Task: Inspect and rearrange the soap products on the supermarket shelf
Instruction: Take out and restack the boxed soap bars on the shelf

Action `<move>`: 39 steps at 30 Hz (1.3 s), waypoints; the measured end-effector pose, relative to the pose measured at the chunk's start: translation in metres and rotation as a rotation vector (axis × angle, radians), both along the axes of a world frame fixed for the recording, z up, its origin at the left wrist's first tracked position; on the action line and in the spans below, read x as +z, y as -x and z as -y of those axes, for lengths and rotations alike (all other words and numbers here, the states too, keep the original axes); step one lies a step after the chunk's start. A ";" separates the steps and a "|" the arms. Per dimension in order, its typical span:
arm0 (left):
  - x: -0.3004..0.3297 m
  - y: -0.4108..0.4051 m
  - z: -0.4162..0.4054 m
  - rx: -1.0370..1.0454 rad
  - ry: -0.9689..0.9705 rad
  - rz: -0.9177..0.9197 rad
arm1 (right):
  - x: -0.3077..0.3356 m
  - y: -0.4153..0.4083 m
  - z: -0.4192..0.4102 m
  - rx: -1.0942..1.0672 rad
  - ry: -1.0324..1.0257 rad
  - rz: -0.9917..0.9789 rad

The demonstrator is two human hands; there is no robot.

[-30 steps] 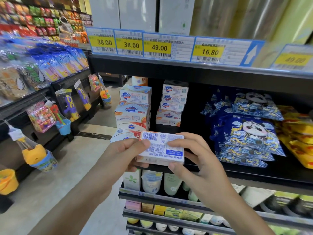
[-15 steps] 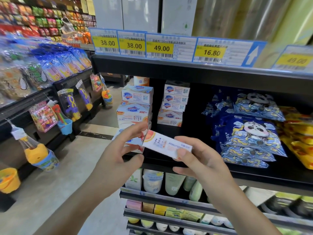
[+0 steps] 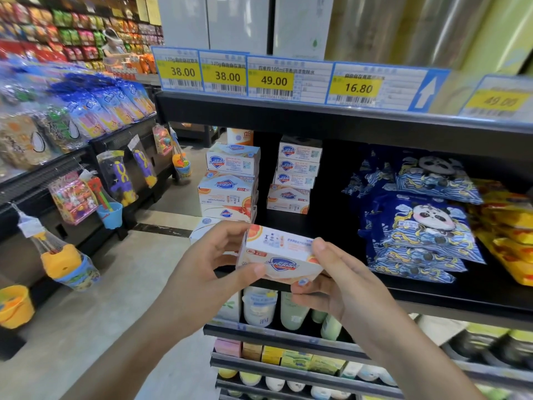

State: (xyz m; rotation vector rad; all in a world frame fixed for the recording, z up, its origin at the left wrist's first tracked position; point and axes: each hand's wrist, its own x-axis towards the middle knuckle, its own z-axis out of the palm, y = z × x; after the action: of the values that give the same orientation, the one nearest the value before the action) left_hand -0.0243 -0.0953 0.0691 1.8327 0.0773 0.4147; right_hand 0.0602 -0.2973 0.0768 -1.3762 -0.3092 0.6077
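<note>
- Blue panda-print packets point(image 3: 418, 226) lie piled on the dark shelf, with yellow packets point(image 3: 510, 235) just beside them at the right edge.
- Yellow price tags point(image 3: 274, 81) reading 38.00, 38.00, 49.00 and 16.80 line the rail above.
- Bagged toys point(image 3: 115, 180) hang from the neighbouring rack across the aisle.
- An orange bucket point(image 3: 14, 306) sits at the far left.
- Pale bottles point(image 3: 259, 308) stand one tier down.
</note>
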 end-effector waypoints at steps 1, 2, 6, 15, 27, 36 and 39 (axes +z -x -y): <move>-0.001 0.000 0.000 0.001 0.006 -0.008 | 0.001 0.000 0.000 -0.009 0.006 -0.017; -0.001 0.000 0.001 0.001 0.018 -0.024 | 0.001 0.001 0.000 -0.015 0.020 -0.028; 0.000 -0.001 0.004 0.005 0.138 -0.102 | 0.003 0.002 0.000 -0.060 0.054 -0.017; 0.001 -0.006 0.007 0.160 0.323 -0.282 | -0.017 0.007 0.005 -0.059 0.319 0.834; 0.006 -0.008 -0.005 0.233 0.530 -0.300 | -0.012 -0.014 -0.017 -0.103 0.292 1.018; -0.049 0.001 -0.036 0.280 -0.774 -0.178 | 0.023 -0.066 -0.078 -0.195 0.300 0.882; -0.054 -0.004 -0.037 0.242 -0.867 -0.185 | 0.027 -0.083 -0.108 -0.179 0.358 0.883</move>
State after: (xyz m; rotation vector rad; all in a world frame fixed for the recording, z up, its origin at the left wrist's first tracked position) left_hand -0.0202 -0.0582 0.0150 2.7319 0.2829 0.4876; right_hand 0.1434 -0.1894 0.1040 -1.9482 -0.7960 -0.1423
